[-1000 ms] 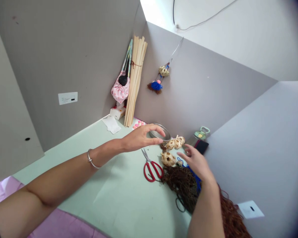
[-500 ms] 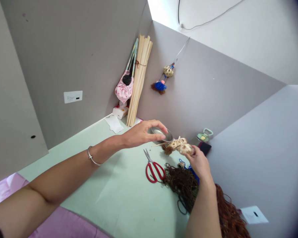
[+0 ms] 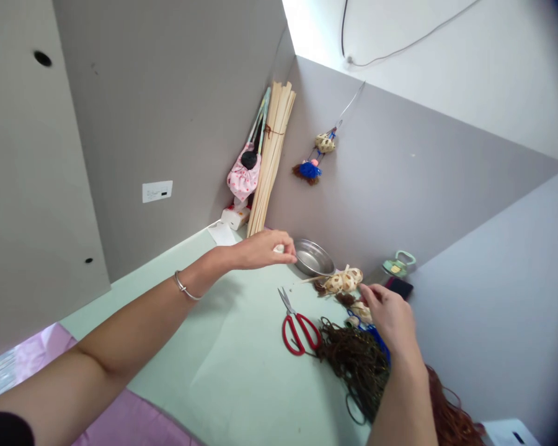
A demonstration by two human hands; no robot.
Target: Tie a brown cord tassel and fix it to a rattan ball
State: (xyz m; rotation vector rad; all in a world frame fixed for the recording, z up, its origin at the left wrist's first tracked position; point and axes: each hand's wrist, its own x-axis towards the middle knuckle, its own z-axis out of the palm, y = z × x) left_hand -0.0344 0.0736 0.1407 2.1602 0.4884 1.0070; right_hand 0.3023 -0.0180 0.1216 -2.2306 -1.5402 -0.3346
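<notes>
My left hand point(image 3: 266, 249) is in the air beside the steel bowl point(image 3: 314, 257), its fingers curled closed; a small white thing point(image 3: 279, 248) shows between them, too small to name. My right hand point(image 3: 390, 310) is closed in a pinch at the right end of a woven ball of pale strips point(image 3: 346, 280) with a brown tassel; whether its fingertips grip anything cannot be seen. Partly under that hand lies a second pale woven piece point(image 3: 363, 312). Red-handled scissors point(image 3: 299, 328) lie with blades apart on the green tabletop point(image 3: 242, 359).
Dark brown cord point(image 3: 353, 353) and reddish cord point(image 3: 451, 409) heap at the right. A green-lidded bottle point(image 3: 397, 265) and dark phone point(image 3: 400, 287) stand behind. Wooden strips point(image 3: 272, 155), a pink drawstring bag point(image 3: 244, 176) and a tissue box point(image 3: 235, 217) fill the corner. A tasselled ornament point(image 3: 324, 142) hangs there.
My left hand has drawn back left from over the bowl, its fingers closing. My right hand has come off the woven ball, which now lies on the table. The view has shifted slightly.
</notes>
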